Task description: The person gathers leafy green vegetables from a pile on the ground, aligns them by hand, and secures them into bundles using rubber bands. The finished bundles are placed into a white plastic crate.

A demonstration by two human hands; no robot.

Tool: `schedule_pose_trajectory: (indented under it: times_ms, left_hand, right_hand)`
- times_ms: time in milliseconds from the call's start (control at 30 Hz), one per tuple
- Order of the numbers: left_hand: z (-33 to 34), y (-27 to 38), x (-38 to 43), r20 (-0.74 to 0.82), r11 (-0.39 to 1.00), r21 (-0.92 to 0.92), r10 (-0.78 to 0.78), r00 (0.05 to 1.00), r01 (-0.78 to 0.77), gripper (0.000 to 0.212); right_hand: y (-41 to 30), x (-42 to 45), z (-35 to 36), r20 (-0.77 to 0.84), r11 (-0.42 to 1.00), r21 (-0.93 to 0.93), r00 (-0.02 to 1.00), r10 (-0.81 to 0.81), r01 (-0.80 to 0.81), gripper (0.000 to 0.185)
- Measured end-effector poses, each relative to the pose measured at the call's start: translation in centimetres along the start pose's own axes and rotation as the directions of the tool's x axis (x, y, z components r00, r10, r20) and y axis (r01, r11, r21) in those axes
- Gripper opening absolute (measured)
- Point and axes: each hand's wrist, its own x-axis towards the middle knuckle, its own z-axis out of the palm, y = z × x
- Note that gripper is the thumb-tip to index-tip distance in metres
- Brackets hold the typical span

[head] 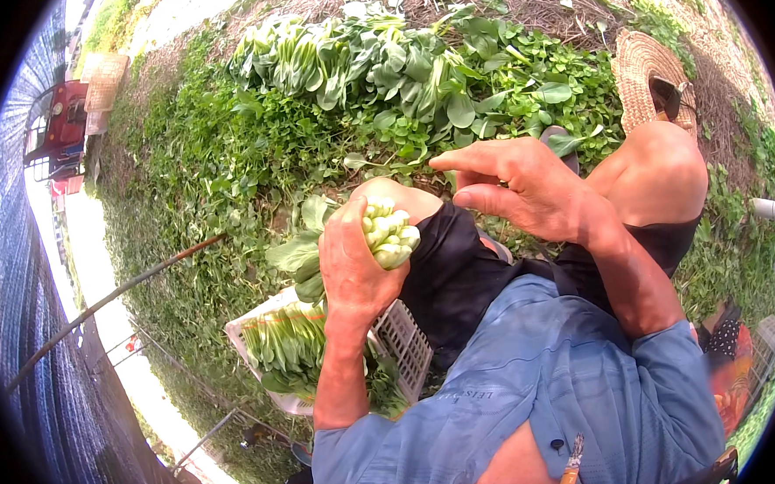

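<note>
My left hand [357, 263] is closed around a bunch of leafy greens that look like bok choy [389, 232], the pale stem ends facing up and right, the leaves hanging out at the left. My right hand [516, 186] is empty above my lap, index finger and thumb apart. Below my left forearm stands a plastic crate [412, 352] holding more greens [287, 336], some with an orange band across them. A long pile of loose greens [351, 56] lies on the ground beyond my knees.
A woven straw hat [638, 71] lies beside my right knee. A metal rod [117, 292] slants at the left near blue netting [15, 281]. A red vehicle [62, 121] stands farther off. Another person's patterned clothing [732, 368] and a crate [769, 347] show at the lower right. Low weeds cover the ground.
</note>
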Motion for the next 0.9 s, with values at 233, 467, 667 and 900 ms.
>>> schedule_pose_trajectory:
  times_ms: [233,467,667,900]
  left_hand:
    - [0.1,0.7,1.6,0.141,1.0,0.023,-0.008,0.99,0.005,0.089]
    - [0.0,1.5,1.1,0.171,0.988,0.081,-0.141,0.975,0.129,0.084]
    - [0.4,0.5,-0.1,0.146,0.985,0.062,-0.168,0.975,0.16,0.093]
    - [0.6,0.6,0.0,0.125,0.977,0.07,-0.211,0.969,0.203,0.089]
  right_hand:
    - [-3.4,-5.9,-9.4,-0.389,0.986,-0.132,0.91,-0.145,0.101,0.031]
    - [11.8,-12.6,-22.6,-0.779,0.937,-0.08,0.608,0.154,-0.34,0.023]
    - [26.1,-20.2,-24.6,-0.774,0.671,0.043,0.4,0.491,-0.741,0.018]
    - [33.0,-21.0,-22.5,-0.486,0.581,0.0,0.508,0.712,-0.814,0.026]
